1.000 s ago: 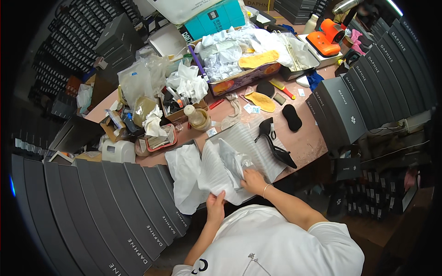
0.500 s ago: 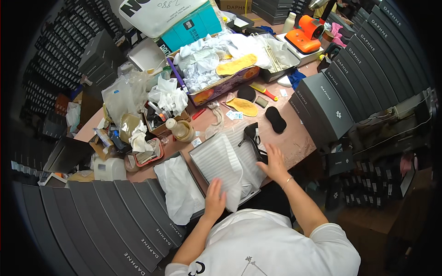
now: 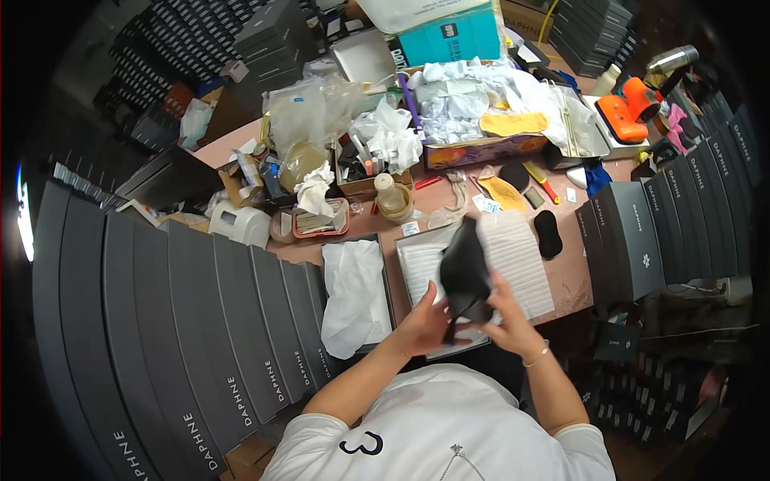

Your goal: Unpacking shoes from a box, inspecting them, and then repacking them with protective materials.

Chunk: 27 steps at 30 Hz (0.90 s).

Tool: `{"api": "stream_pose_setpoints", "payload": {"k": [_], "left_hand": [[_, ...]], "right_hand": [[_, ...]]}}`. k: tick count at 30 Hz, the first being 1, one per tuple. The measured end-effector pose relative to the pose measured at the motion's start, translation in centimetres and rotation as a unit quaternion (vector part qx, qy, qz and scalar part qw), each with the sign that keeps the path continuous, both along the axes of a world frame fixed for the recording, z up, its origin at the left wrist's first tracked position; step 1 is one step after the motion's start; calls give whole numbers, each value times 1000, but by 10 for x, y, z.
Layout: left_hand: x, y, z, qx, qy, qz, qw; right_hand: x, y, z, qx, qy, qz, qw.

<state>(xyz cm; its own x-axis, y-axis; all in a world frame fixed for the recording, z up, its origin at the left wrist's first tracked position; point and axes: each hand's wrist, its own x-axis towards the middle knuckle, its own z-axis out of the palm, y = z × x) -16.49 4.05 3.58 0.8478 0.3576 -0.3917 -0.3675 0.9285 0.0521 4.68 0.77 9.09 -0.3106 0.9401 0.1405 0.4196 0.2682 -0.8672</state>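
A black shoe [image 3: 465, 268], smeared by motion, is held up over the shoebox between my two hands. My right hand [image 3: 510, 317] grips its side, and my left hand [image 3: 425, 325] closes at its lower end, with part of the fingers hidden behind it. Below lies an open grey shoebox [image 3: 405, 276] lined with white ribbed foam sheet [image 3: 521, 256], which spreads out past the box to the right. Left of it, white tissue paper [image 3: 351, 293] covers a second grey tray.
Grey shoeboxes [image 3: 192, 321] line the left, and more [image 3: 634, 232] are stacked right. Behind stand a carton of crumpled paper [image 3: 481, 148], an orange device [image 3: 622, 120], a bottle [image 3: 389, 192] and a red basket [image 3: 321, 228]. A black oval pad [image 3: 548, 235] lies right of the foam.
Both hands have come together on the black shoe and lifted it off the foam. The foam sheet now lies opened out to the right. The whole view has shifted.
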Motion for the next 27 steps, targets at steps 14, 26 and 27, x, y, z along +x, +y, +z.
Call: {"api": "stream_pose_setpoints", "payload": {"k": [14, 26, 27], "left_hand": [[-58, -1, -11, 527, 543, 235, 610], [-92, 117, 44, 619, 612, -7, 493], [-80, 98, 66, 652, 594, 45, 469]], "right_hand": [[-37, -14, -17, -350, 395, 72, 846], [2, -44, 5, -319, 573, -11, 755], [4, -43, 9, -304, 615, -3, 728]]}}
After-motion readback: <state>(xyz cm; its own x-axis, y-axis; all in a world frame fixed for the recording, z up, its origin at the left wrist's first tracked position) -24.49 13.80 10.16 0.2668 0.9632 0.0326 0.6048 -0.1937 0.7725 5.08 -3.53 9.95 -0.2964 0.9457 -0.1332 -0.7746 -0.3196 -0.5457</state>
